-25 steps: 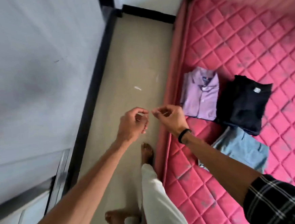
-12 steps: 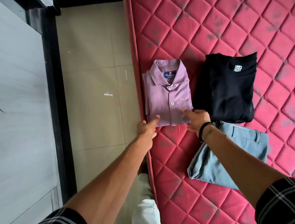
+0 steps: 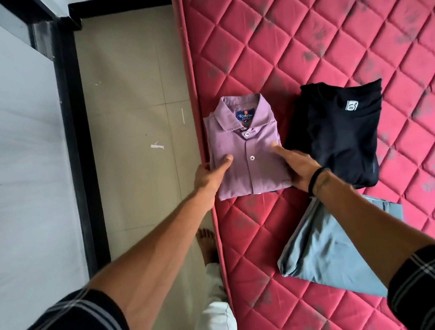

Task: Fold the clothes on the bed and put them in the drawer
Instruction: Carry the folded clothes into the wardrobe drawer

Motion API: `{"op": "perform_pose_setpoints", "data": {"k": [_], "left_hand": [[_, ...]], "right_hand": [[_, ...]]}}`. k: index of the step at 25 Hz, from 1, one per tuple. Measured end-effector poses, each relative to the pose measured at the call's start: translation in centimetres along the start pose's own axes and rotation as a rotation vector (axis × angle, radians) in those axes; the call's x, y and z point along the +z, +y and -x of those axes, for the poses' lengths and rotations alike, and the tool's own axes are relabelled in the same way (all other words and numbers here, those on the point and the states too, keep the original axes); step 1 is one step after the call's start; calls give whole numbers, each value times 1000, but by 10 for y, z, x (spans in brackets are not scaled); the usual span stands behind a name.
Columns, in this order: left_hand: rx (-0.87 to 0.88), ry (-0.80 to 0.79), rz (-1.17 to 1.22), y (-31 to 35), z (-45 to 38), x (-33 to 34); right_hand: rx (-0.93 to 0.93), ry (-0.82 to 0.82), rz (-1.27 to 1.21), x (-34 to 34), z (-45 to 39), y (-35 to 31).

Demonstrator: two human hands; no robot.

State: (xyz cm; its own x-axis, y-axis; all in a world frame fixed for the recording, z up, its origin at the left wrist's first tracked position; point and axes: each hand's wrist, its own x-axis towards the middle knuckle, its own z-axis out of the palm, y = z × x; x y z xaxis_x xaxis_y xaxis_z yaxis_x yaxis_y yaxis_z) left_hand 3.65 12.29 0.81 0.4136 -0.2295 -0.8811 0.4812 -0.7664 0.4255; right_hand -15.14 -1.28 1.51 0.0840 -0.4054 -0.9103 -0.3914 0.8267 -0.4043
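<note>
Here we see the left hand (image 3: 208,177) and right hand (image 3: 298,167) gripping the folded purple shirt (image 3: 246,147) by its sides, thumbs on top, on the bed (image 3: 305,40).

A red quilted mattress (image 3: 305,40), blotched with grey marks, fills the right. Left of it runs beige tiled floor (image 3: 129,119), then a black skirting strip (image 3: 77,149) under a pale grey wall (image 3: 15,154).

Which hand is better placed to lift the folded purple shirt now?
Neither alone: left hand and right hand each grip one side of the purple shirt, thumbs on top. Lifting with both seems best.
</note>
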Motion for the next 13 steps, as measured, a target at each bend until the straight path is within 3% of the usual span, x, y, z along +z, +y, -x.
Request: {"op": "perform_pose_setpoints", "data": {"k": [4, 7, 13], "left_hand": [[148, -27, -177, 15, 6, -3], [196, -74, -232, 13, 16, -19], [232, -60, 54, -27, 108, -89]], "right_hand": [[-144, -128, 92, 20, 12, -16], [-297, -81, 138, 26, 34, -14], [-574, -67, 400, 61, 127, 13]]}}
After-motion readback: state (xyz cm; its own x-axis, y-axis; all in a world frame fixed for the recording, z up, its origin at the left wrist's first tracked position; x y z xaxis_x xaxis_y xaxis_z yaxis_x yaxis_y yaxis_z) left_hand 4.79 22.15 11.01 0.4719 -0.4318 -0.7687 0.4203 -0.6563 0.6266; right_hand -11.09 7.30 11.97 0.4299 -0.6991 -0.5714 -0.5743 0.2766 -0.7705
